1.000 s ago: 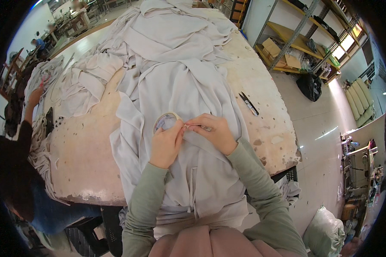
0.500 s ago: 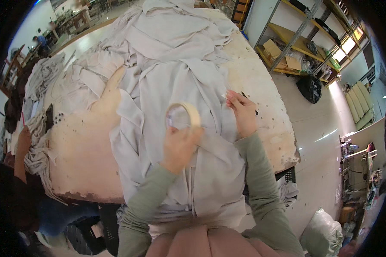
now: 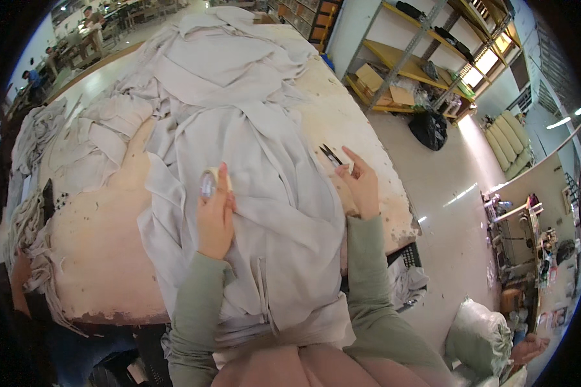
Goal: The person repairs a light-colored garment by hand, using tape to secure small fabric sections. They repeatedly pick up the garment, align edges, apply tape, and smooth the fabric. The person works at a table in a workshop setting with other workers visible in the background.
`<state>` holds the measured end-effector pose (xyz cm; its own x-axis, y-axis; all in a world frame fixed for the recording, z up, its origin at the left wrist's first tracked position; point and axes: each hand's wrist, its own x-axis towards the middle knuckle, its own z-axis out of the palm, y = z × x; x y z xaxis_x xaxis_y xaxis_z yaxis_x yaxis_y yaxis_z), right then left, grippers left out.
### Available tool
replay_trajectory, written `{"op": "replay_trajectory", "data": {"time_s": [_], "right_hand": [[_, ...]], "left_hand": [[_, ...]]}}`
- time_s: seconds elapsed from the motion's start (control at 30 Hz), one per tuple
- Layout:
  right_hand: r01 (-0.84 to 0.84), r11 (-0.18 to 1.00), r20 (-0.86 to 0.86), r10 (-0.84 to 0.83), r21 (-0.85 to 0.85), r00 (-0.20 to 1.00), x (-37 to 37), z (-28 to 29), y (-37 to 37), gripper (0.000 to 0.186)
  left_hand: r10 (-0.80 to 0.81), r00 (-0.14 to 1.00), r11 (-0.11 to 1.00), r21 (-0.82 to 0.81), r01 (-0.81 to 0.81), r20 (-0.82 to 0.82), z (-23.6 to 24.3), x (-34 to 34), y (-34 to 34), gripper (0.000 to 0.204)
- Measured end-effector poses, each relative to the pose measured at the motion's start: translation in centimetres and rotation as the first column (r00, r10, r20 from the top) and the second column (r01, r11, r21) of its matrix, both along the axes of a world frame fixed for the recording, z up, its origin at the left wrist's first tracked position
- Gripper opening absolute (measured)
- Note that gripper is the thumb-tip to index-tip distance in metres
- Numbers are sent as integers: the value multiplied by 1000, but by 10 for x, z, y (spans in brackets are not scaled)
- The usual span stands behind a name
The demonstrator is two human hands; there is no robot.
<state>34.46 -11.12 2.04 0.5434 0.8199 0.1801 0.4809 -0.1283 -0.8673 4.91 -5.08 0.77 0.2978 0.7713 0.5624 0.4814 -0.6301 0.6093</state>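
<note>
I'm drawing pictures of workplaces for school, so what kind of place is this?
Probably a sewing or clothing workshop: long pale cloth lies heaped along a big worktable, with small dark snips and tape for working.

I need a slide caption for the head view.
Left hand holding a tape roll over pale grey cloth; right hand at black snips.

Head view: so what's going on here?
The person's left hand holds a cream-coloured tape roll over draped light grey cloth. The right hand is at the handle end of small dark-bladed snips on the worn pale tabletop; whether it grips them is unclear. A co-worker's arm shows at the left edge.
</note>
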Motion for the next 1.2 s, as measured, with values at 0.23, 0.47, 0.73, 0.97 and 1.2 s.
{"op": "replay_trajectory", "data": {"time_s": [0.23,0.47,0.73,0.97,1.2], "right_hand": [[109,990,4,-109,-89,994,-48,-10,-120,54],[215,976,321,-192,-38,928,-75,-21,-166,54],[356,927,502,-252,-120,827,-74,-27,-163,68],[339,939,-164,-325,64,931,-66,-34,-173,63],[713,684,-793,-345,154,502,-83,-65,-214,61]], "left_hand": [[-65,940,949,-270,162,336,7,5,-8,53],[-307,952,950,64,306,3,-2,14,-24,47],[-488,873,862,150,483,-6,-10,22,-31,48],[-471,882,877,103,470,-20,-8,17,-30,47],[-489,872,871,57,488,12,-5,20,-31,44]]}}
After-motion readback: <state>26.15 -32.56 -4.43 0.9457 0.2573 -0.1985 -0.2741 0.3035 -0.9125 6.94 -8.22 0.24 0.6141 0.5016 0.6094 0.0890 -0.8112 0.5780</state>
